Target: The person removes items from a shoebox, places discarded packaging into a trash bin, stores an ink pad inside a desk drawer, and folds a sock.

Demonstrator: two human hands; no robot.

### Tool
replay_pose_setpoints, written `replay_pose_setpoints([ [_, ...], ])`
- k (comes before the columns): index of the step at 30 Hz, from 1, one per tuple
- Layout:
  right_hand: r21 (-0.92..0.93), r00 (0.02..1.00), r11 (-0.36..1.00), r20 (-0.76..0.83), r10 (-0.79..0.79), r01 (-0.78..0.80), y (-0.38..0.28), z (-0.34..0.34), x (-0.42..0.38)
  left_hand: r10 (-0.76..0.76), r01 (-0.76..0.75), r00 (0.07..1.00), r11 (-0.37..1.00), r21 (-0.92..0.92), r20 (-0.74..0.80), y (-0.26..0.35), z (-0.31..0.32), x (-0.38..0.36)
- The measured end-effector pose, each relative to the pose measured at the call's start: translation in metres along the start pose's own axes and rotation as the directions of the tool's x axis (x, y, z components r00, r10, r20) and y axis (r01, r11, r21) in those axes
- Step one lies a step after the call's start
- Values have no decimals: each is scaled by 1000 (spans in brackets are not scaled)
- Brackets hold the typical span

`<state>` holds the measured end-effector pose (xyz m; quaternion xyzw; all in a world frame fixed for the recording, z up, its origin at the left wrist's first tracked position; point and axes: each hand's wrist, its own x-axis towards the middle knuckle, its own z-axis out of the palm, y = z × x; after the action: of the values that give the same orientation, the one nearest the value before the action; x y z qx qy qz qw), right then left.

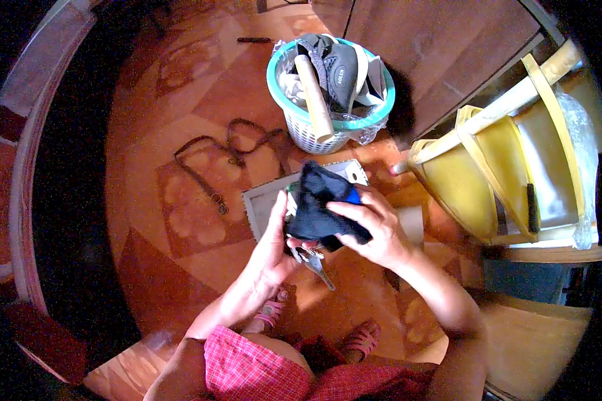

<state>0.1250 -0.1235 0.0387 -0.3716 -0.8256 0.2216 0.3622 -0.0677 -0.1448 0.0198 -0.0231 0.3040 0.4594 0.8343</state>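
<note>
Dark cloth item (321, 212): quantity 1; located between the two hands, above the white box; a blue patch shows at its right side.
Left hand (274, 234): quantity 1; grasping the left side of the dark cloth item; some fingers hidden beneath it.
Right hand (378, 230): quantity 1; grasping the right side of the same item, fingers spread over its upper face.
Keys (320, 269): hang below the item beside the left hand; one long key is distinct, the full count cannot be told.
White box (259, 208): quantity 1; on the floor beneath the hands; the item and both hands obstruct the view of its middle.
Basket (309, 136): quantity 1; teal rim, pale perforated wall; stands on the floor just beyond the box.
Basket contents: at least one grey shoe (343, 75) and one wooden stick (314, 100), the stick leaning over the rim.
Strap (195, 172): appears to be 1; dark, looped on the floor, left of the basket.
Pole (491, 107): quantity 1; at right, crossing in front of a yellow strapped article (451, 194) and partly obstructing it.
Sandals (363, 339): quantity 2, pink, worn on the person's feet.
</note>
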Motion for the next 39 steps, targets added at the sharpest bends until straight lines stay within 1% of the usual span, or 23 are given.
replay_pose_setpoints([
  [1,-37,999,998,-1,54,-54,10,1,-10,31,-29,994,999,-13,109,7,0,-1],
  [3,103,957,956,-68,284,-276,30,-1,-17,57,-49,993,996,-73,106,11,12,-5],
  [4,318,813,797,-115,571,-514,22,-9,-14,57,-55,997,997,-46,44,13,22,-8],
  [5,618,617,470,32,786,-630,32,-11,-20,54,-54,998,998,-21,-23,13,27,-9],
  [7,683,512,355,33,858,-639,29,-19,-11,53,-54,997,999,1,52,9,14,-4],
  [9,624,656,507,13,755,-595,14,-23,-9,182,-168,983,952,254,-29,3,9,-1],
  [11,475,758,658,32,651,-584,0,-29,1,235,-222,972,924,312,-5,0,9,1],
  [12,366,809,758,-25,588,-540,6,-24,3,289,-274,957,871,408,25,1,8,1],
  [13,265,803,770,28,596,-581,8,-23,8,338,-321,939,807,496,59,2,7,0],
  [15,2,847,850,-73,526,-527,29,7,-3,388,-352,921,795,495,32,5,10,-1],
  [16,-26,824,826,51,564,-564,25,10,0,408,-376,911,751,543,66,7,9,-1],
  [17,-170,906,892,-10,423,-418,40,29,-10,426,-401,899,702,589,103,10,8,-1],
  [18,-146,892,885,33,450,-441,39,36,-9,423,-417,899,742,525,117,12,4,0],
  [20,-81,837,854,169,520,-514,35,40,-5,431,-426,893,717,552,129,14,3,1],
  [24,-83,877,887,136,462,-454,38,43,-9,452,-411,886,668,621,100,17,-1,-1],
  [26,88,765,762,156,625,-641,32,28,-6,427,-407,894,655,637,132,18,0,-1],
  [27,241,890,859,47,454,-451,32,23,-6,403,-399,902,645,652,153,18,0,-2],
  [29,286,939,894,113,326,-345,26,1,-7,378,-383,911,631,675,163,17,2,-1],
  [32,252,924,896,215,317,-366,-7,-22,-1,376,-307,925,653,692,56,3,7,3],
  [33,128,962,960,147,230,-249,-9,-18,-4,367,-307,928,650,695,67,-1,10,4],
  [35,-58,923,932,129,361,-357,-32,-19,-3,374,-299,927,698,651,25,-14,18,4],
  [37,-181,880,886,140,454,-428,-28,-16,-11,464,-358,882,554,752,79,-28,34,-2],
  [39,-154,868,882,170,467,-445,-18,-17,-20,452,-412,872,471,780,188,-36,28,5],
])
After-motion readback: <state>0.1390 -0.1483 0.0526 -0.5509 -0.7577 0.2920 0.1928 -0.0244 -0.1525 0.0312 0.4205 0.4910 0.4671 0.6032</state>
